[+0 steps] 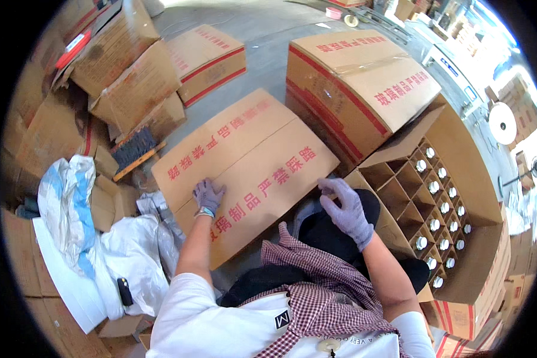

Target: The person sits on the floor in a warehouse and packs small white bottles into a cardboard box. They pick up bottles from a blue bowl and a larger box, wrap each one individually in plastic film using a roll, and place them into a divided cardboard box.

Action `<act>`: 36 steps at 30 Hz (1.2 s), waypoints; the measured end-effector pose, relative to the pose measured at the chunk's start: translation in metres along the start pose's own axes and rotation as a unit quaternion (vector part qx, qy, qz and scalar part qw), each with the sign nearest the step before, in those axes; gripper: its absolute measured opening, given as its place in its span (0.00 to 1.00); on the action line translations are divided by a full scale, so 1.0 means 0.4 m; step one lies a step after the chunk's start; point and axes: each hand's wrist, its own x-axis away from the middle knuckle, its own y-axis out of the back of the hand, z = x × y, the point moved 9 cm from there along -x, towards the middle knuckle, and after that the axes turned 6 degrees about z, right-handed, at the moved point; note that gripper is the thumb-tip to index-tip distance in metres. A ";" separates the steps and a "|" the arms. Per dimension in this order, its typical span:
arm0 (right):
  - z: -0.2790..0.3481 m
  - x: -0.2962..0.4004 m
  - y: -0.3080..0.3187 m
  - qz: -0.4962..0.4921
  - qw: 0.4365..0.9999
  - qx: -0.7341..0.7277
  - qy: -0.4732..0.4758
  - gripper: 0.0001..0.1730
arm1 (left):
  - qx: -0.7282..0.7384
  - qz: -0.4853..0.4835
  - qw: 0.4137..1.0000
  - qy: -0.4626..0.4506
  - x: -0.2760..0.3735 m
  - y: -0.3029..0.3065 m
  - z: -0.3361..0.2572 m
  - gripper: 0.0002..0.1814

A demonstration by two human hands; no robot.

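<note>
In front of me lies a large cardboard carton (pixel 250 174) with its top flaps folded down and red printed writing along them. My left hand (pixel 208 196), in a grey-purple knit glove, rests on its top by the centre seam with fingers apart. Gloved the same way, my right hand (pixel 347 212) is raised beside the carton's near right edge, its fingers bent and nothing visible between them. To my right stands an uncovered carton (pixel 483 192) with cardboard dividers (pixel 402 197). Several bottles or jars with white caps (pixel 434 224) fill part of its cells.
A taped carton (pixel 362 80) stands ahead to the right, another carton (pixel 212 58) ahead to the left. Worn cardboard boxes (pixel 125 76) are stacked at left, near a dark-bristled brush (pixel 136 150). White plastic sacks (pixel 129 259) lie at my left side. A white round fan (pixel 502 125) is at far right.
</note>
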 end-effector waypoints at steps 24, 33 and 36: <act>0.005 -0.227 -0.308 0.093 0.962 0.235 0.099 0.26 | 0.151 0.275 0.944 -0.104 0.175 0.053 -0.020 0.38; -0.018 -0.257 -0.752 0.391 0.803 0.430 0.130 0.38 | 0.077 0.118 0.975 -0.170 0.186 0.173 0.014 0.34; -0.034 -0.254 -0.764 0.379 0.812 0.429 0.111 0.36 | -0.118 0.045 0.988 -0.088 0.163 0.166 0.093 0.49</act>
